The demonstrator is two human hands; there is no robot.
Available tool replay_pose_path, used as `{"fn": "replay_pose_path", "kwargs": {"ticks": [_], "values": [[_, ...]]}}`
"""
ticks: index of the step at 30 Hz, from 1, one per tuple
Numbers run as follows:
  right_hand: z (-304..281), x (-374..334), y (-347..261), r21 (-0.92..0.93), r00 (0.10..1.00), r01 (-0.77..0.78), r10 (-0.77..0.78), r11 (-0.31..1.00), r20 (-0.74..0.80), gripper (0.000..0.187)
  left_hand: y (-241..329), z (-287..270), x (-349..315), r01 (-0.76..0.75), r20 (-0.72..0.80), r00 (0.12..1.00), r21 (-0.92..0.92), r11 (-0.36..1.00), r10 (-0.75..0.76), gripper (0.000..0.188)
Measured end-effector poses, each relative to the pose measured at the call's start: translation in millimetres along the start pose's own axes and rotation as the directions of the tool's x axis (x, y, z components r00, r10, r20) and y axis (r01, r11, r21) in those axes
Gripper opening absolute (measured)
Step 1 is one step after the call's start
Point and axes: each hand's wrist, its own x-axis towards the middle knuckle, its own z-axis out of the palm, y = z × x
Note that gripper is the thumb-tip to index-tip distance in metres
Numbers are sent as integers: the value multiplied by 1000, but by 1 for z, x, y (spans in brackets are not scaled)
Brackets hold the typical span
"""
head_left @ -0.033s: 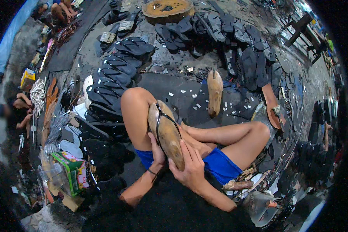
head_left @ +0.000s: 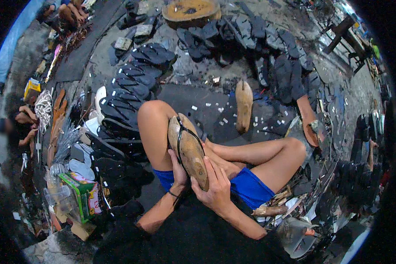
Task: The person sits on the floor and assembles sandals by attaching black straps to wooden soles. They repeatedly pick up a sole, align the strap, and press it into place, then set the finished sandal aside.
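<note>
A wooden shoe last (head_left: 190,147) leans against my raised left knee, its toe end pointing away from me. Stretched over it is a black thong strap (head_left: 183,129), set in the slot at the toe; the sole side is hidden. My left hand (head_left: 179,171) is closed round the left side of the last. On the right, my right hand (head_left: 214,182) grips its heel end, thumb on one side and fingers on the other. A second wooden last (head_left: 244,105), with a slot at its toe, lies on the dark mat beyond my legs.
Rows of black flip-flops (head_left: 134,77) stand to the left, and more dark sandals (head_left: 290,75) pile up at the far right. A round wooden block (head_left: 191,13) sits at the back. Close by are a green box (head_left: 81,196), a clear plastic container (head_left: 296,237) and white scraps (head_left: 225,120).
Very little differs. My right hand and the heel end of the last have shifted slightly upward and to the left; both hands keep their grip.
</note>
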Motion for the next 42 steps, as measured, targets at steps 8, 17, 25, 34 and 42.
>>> {"fn": "replay_pose_path", "kwargs": {"ticks": [8, 17, 25, 34, 42], "values": [[-20, 19, 4, -40, 975, 75, -82, 996, -208, 66, 27, 25, 27, -99, 329, 944, 201, 975, 28, 59], [-34, 20, 22, 35, 999, -41, 39, 999, 33, 93, 65, 77, 20, -186, 403, 915, 402, 897, 9, 74], [-40, -4, 26, 543, 986, -139, 62, 828, 157, 74, 84, 70, -17, -79, 448, 879, 471, 878, -161, 98], [-46, -72, 5, 832, 841, -532, 213, 157, 498, 44, 95, 69, -118, 38, 548, 797, 372, 927, -252, 144], [-50, -61, 2, 800, 803, -595, 20, 84, 595, 40, 95, 64, -126, 2, 608, 763, 335, 942, -218, 144]]}}
